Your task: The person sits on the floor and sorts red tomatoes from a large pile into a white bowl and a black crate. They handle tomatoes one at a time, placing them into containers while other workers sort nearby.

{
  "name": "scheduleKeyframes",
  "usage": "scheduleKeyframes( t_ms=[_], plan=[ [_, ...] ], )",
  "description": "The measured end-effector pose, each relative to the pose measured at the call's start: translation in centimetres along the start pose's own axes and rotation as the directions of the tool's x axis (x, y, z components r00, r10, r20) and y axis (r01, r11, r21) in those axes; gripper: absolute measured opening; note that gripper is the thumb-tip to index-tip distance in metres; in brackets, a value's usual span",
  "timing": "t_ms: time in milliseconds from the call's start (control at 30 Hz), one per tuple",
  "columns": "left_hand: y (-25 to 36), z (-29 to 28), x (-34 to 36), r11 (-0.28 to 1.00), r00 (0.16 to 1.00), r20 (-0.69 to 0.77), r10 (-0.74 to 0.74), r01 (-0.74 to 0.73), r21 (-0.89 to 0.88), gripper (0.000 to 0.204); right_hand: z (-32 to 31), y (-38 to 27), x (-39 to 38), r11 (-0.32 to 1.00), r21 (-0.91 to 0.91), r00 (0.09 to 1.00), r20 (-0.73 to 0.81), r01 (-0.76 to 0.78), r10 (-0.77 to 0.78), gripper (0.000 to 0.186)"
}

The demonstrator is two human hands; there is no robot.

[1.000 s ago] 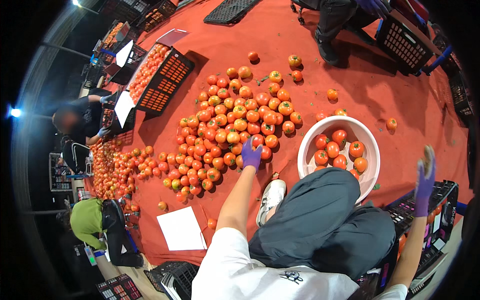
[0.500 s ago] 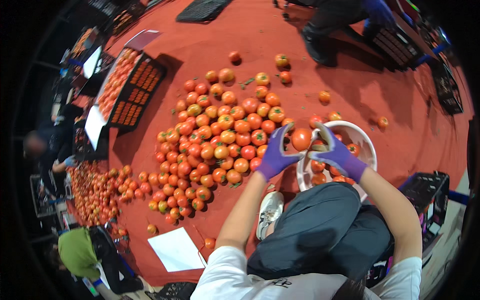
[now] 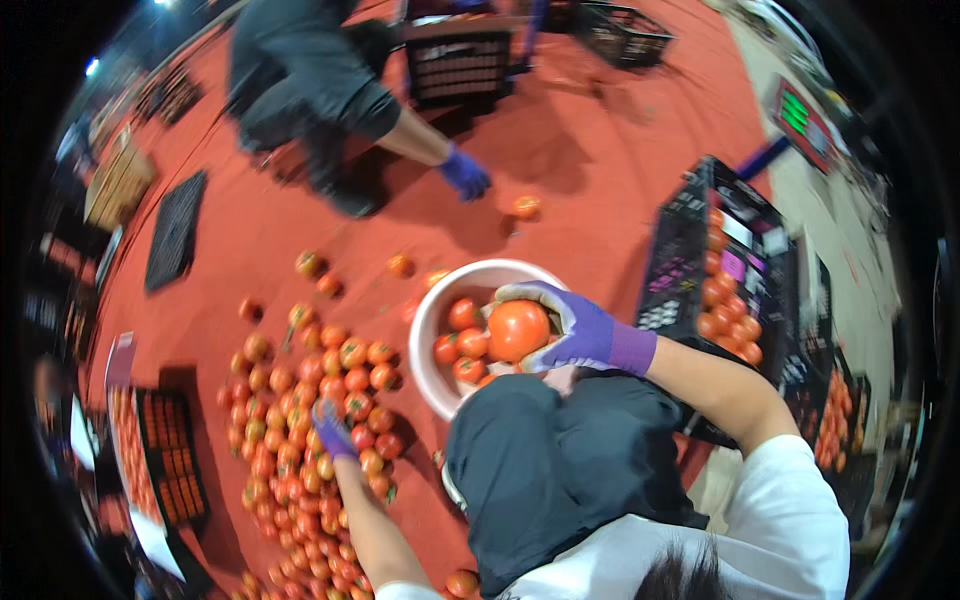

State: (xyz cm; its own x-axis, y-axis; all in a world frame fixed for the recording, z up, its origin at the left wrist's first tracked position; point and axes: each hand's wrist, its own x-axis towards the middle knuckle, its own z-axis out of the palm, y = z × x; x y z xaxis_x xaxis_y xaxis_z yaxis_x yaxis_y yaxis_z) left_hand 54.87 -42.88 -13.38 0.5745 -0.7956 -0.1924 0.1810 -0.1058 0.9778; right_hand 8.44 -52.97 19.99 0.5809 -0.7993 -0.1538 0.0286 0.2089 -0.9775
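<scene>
My right hand (image 3: 580,330), in a purple and grey glove, grips a large red tomato (image 3: 518,330) over a white basin (image 3: 428,372). Several more tomatoes (image 3: 470,343) lie inside that basin, which stands in front of my knees. Away to the left, my gloved left hand (image 3: 335,432) is down on a big heap of red and orange tomatoes (image 3: 290,440), touching or just above them. Its fingers are blurred and partly lost among the fruit, so their grip is unclear.
At right stands a black crate (image 3: 690,260) with tomatoes in it; another full crate (image 3: 165,455) is at far left. A co-worker's gloved hand (image 3: 465,175) reaches toward a loose tomato (image 3: 525,207). A flat black mat-like tray (image 3: 175,230) lies on the red floor covering (image 3: 600,200).
The view has swung to the right. My hands, formerly together at the basin around a tomato, are now apart: the left has gone to the heap, the right holds a tomato over the basin.
</scene>
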Motion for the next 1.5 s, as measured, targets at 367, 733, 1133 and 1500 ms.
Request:
scheduleKeyframes(
  t_ms=[367,733,1133,1500],
  plan=[
    [19.2,20.1,-14.8,0.828,0.897,0.396,-0.196,0.368,-0.424,0.049,-30.7,3.7,-31.8,0.996,-0.053,0.415,-0.906,0.075,-0.08,0.053],
    [23.8,38.7,-20.7,0.861,0.659,0.68,-0.32,0.502,-0.082,0.053,-43.7,15.8,-29.2,0.846,-0.322,0.377,-0.913,-0.425,-0.158,0.062],
    [26.4,61.6,-32.9,0.98,0.143,0.97,-0.195,0.074,0.186,0.062,-29.3,-2.6,-27.8,0.973,-0.096,0.759,-0.612,0.208,-0.222,0.072],
    [20.9,35.5,-20.3,0.966,0.729,0.653,-0.206,0.045,0.256,0.052,-41.4,14.2,-35.3,0.663,-0.496,0.476,-0.848,-0.561,-0.232,0.053]
  ],
)
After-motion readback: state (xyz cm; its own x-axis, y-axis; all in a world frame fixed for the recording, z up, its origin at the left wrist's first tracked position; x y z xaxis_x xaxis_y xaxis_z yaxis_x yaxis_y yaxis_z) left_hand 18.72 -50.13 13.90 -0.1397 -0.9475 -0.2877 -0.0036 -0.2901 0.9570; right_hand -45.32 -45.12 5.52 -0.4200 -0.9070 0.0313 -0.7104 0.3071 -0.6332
